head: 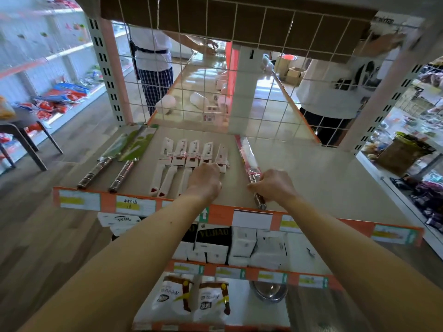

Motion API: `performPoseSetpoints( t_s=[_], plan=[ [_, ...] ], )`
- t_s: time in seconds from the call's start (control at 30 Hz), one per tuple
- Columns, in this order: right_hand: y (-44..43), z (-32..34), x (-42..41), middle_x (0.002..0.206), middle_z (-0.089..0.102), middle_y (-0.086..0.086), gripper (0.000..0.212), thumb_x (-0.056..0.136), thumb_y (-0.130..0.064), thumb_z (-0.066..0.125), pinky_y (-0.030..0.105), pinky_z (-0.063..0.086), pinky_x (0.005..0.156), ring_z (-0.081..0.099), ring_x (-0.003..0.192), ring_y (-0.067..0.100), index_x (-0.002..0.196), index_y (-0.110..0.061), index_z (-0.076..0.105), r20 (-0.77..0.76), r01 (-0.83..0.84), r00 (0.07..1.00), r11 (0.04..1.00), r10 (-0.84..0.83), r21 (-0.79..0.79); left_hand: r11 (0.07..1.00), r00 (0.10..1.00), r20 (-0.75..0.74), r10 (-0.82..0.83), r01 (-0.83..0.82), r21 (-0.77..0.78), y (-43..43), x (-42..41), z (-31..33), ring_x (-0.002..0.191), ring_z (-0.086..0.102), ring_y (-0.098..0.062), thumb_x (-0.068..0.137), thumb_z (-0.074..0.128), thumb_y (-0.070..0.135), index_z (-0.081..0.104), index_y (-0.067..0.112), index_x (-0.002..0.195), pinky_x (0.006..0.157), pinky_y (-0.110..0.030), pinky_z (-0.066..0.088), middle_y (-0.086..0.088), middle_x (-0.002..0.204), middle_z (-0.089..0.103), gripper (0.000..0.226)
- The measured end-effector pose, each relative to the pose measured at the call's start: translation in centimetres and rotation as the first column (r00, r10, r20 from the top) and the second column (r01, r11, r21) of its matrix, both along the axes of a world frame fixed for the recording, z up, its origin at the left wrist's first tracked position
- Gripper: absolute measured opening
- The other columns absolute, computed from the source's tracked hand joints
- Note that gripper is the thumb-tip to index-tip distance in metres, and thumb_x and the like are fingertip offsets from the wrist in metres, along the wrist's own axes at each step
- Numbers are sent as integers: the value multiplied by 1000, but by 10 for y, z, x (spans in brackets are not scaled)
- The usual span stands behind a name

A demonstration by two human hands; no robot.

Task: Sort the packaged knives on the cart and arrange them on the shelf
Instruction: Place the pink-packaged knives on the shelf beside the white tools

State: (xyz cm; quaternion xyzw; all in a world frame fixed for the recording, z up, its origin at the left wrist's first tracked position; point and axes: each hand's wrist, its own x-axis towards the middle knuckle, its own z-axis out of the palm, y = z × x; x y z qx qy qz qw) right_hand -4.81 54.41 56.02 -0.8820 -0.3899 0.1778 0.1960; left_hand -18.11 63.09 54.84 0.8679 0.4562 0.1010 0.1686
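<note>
Beige shelf (311, 176), wire grid (251, 92) behind | left hand (203, 182) fingers curled on white knife packs (191, 152) | right hand (273, 186) fingers gripping red-packed knife (247, 153)

Small knives (189, 152) on shelf (323, 168) — cleavers (124, 149) left, long knife (247, 152) right.

Head camera looks forward and down, close over the shelf (311, 168).

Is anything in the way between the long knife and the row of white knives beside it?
Nothing visible. Only a bare strip of shelf lies between the long knife, held by the right hand, and the white knives. The left hand rests on that row.
</note>
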Motion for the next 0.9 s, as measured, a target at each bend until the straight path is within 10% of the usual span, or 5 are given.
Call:
performPoseSetpoints(
  t_s=[0.33,0.53,0.7,0.9],
  plan=[
    [3,0,-3,89,67,15,32,75,-28,74,40,58,77,68,83,29,83,2,66,-29,34,999,999,-33,41,996,992,123,-6,16,-82,0,-9,9,67,59,-20,81,66,14,67,5,77,50,-20,38,-11,73,63,10],
    [2,1,-10,73,53,7,25,76,-24,69,21,31,45,44,54,15,62,-10,53,18,43,999,998,-43,46,998,990,130,53,-49,-36,2,-13,14,65,52,-22,79,66,8,50,9,53,57,-25,34,-6,55,42,31],
    [5,-2,-12,72,51,6,21,79,-22,68,21,31,47,41,54,13,69,-9,56,19,30,999,998,-31,51,999,990,140,25,-21,-27,0,-12,12,104,65,-26,91,51,2,68,1,106,78,-30,49,-17,110,68,22],
    [5,-3,-11,73,52,7,31,77,-25,69,22,29,45,49,67,22,59,-11,47,31,39,999,998,-41,47,998,996,79,-45,49,-47,-1,-9,4,100,64,-28,91,57,17,65,0,101,73,-26,43,-16,101,69,22]
  ],
)
